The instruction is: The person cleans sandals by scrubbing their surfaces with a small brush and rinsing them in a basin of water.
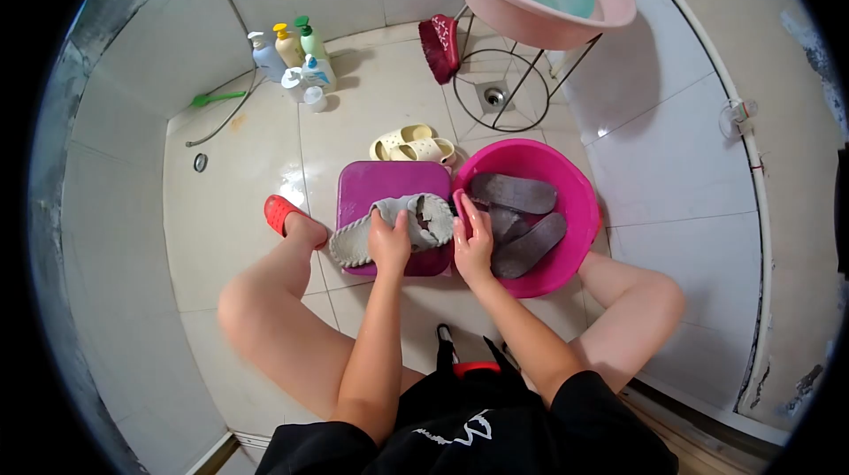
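Observation:
A light grey slipper [352, 243] lies on its side across a purple stool [380, 176], its sole edge toward the lower left. My left hand [389, 241] is closed round its middle. Beside the slipper's right end, my right hand [472, 241] is closed on a pink-backed brush [459, 202], whose bristles are mostly hidden. To the right stands a magenta basin [579, 210] holding dark grey slippers [515, 193], partly overlapping. My right hand is over the basin's left rim.
Cream clogs [424, 150] sit behind the stool. Several pump bottles [288, 46] stand at the back left, near a green brush [218, 98]. A pink washbasin [531, 11] rests on a wire stand [523, 103] above a floor drain [494, 97]. A dark red cloth [439, 49] hangs beside it.

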A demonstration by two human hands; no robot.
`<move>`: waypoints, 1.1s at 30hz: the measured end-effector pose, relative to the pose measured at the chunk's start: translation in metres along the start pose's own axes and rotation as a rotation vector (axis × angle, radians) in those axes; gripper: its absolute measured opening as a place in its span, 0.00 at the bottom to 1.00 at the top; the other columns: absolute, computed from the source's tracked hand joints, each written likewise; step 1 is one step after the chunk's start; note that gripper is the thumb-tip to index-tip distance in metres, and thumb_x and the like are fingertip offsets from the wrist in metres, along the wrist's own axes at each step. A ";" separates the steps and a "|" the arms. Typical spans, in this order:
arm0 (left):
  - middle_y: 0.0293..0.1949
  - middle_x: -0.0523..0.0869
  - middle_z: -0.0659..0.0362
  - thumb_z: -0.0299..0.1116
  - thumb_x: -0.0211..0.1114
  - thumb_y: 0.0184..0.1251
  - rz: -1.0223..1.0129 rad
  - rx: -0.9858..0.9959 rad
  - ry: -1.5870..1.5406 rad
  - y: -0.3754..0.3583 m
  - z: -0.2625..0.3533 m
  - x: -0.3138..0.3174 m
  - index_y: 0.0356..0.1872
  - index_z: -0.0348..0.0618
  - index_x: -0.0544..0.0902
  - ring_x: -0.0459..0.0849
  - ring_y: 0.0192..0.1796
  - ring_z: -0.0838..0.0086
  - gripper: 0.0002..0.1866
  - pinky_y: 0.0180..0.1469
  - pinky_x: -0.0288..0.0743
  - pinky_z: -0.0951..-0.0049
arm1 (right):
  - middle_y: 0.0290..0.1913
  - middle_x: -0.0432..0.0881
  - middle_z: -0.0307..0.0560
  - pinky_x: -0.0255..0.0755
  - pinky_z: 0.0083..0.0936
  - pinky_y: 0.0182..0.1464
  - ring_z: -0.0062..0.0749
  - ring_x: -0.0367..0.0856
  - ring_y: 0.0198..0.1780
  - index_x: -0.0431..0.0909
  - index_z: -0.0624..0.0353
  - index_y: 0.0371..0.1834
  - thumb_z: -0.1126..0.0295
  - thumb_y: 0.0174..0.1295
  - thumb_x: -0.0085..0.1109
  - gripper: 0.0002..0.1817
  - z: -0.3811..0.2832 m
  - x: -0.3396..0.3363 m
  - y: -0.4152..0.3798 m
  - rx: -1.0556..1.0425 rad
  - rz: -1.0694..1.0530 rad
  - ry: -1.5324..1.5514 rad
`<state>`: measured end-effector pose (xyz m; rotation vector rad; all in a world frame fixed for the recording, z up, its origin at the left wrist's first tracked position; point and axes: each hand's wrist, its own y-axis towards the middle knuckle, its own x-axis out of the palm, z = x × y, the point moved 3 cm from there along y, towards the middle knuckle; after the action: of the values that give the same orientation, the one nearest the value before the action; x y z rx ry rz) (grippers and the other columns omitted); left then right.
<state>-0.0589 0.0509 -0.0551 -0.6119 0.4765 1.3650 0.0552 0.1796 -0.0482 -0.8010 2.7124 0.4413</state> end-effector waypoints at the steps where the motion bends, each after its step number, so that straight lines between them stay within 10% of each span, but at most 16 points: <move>1: 0.44 0.83 0.39 0.43 0.65 0.60 0.008 0.000 -0.014 0.001 0.001 -0.004 0.50 0.30 0.75 0.81 0.49 0.47 0.26 0.50 0.72 0.57 | 0.50 0.75 0.54 0.71 0.34 0.52 0.47 0.76 0.50 0.75 0.51 0.60 0.71 0.59 0.59 0.23 -0.014 -0.005 0.003 -0.050 -0.127 -0.237; 5: 0.43 0.82 0.38 0.46 0.61 0.62 -0.113 -0.045 -0.108 0.000 -0.003 -0.001 0.51 0.31 0.76 0.79 0.49 0.44 0.26 0.50 0.71 0.54 | 0.42 0.72 0.50 0.73 0.37 0.43 0.45 0.75 0.41 0.77 0.43 0.59 0.69 0.58 0.60 0.23 -0.016 -0.030 0.015 -0.049 -0.174 -0.577; 9: 0.44 0.83 0.40 0.46 0.56 0.68 -0.147 -0.087 -0.236 0.001 -0.007 0.001 0.50 0.31 0.77 0.81 0.49 0.47 0.24 0.51 0.71 0.57 | 0.42 0.72 0.51 0.72 0.37 0.44 0.48 0.75 0.42 0.76 0.43 0.59 0.68 0.60 0.60 0.21 -0.035 -0.009 -0.010 -0.529 -0.428 -0.528; 10: 0.44 0.83 0.40 0.46 0.56 0.68 -0.143 -0.088 -0.237 0.001 -0.015 0.007 0.50 0.31 0.77 0.81 0.49 0.47 0.24 0.51 0.71 0.57 | 0.42 0.72 0.53 0.71 0.37 0.46 0.50 0.75 0.43 0.75 0.43 0.60 0.67 0.62 0.58 0.21 -0.013 -0.002 0.004 0.091 -0.443 -0.449; 14: 0.46 0.82 0.49 0.45 0.50 0.72 -0.179 -0.263 -0.616 -0.002 -0.024 0.015 0.51 0.31 0.77 0.80 0.47 0.61 0.23 0.52 0.70 0.65 | 0.41 0.73 0.55 0.70 0.40 0.44 0.49 0.74 0.40 0.75 0.47 0.60 0.67 0.61 0.57 0.21 -0.010 0.001 0.017 -0.016 -0.021 -0.536; 18: 0.53 0.78 0.52 0.47 0.48 0.75 -0.243 -0.438 -0.896 0.007 -0.039 0.027 0.59 0.35 0.71 0.79 0.50 0.66 0.25 0.56 0.70 0.66 | 0.42 0.70 0.54 0.70 0.37 0.45 0.46 0.73 0.41 0.72 0.48 0.63 0.69 0.63 0.55 0.23 -0.055 0.029 -0.043 -0.506 -0.361 -0.361; 22: 0.53 0.79 0.52 0.48 0.46 0.75 -0.265 -0.465 -1.066 0.006 -0.047 0.041 0.57 0.33 0.72 0.76 0.53 0.66 0.25 0.56 0.69 0.66 | 0.41 0.70 0.55 0.69 0.37 0.45 0.47 0.72 0.42 0.68 0.45 0.67 0.72 0.61 0.56 0.27 -0.024 0.026 -0.033 -0.059 -0.054 -0.517; 25: 0.51 0.79 0.53 0.49 0.44 0.76 -0.297 -0.459 -0.967 0.006 -0.038 0.027 0.57 0.34 0.71 0.77 0.53 0.67 0.26 0.56 0.70 0.65 | 0.40 0.70 0.56 0.68 0.38 0.47 0.50 0.71 0.42 0.68 0.47 0.67 0.71 0.62 0.55 0.27 -0.040 0.042 -0.082 -0.345 -0.271 -0.285; 30: 0.49 0.80 0.54 0.53 0.43 0.75 -0.420 -0.633 -1.257 0.000 -0.027 0.022 0.57 0.40 0.70 0.81 0.48 0.65 0.26 0.50 0.76 0.65 | 0.39 0.68 0.56 0.68 0.37 0.46 0.49 0.70 0.42 0.69 0.49 0.66 0.78 0.58 0.57 0.30 -0.023 0.041 -0.037 -0.135 0.002 -0.489; 33: 0.49 0.80 0.54 0.53 0.42 0.75 -0.407 -0.597 -1.279 0.002 -0.023 0.018 0.57 0.41 0.71 0.81 0.48 0.65 0.26 0.50 0.77 0.65 | 0.40 0.68 0.57 0.68 0.38 0.45 0.50 0.70 0.42 0.70 0.49 0.65 0.74 0.61 0.54 0.26 -0.040 0.048 -0.064 -0.282 -0.209 -0.362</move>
<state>-0.0571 0.0500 -0.0845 -0.1753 -1.0567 1.2162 0.0456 0.0908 -0.0420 -0.9589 2.2357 0.8423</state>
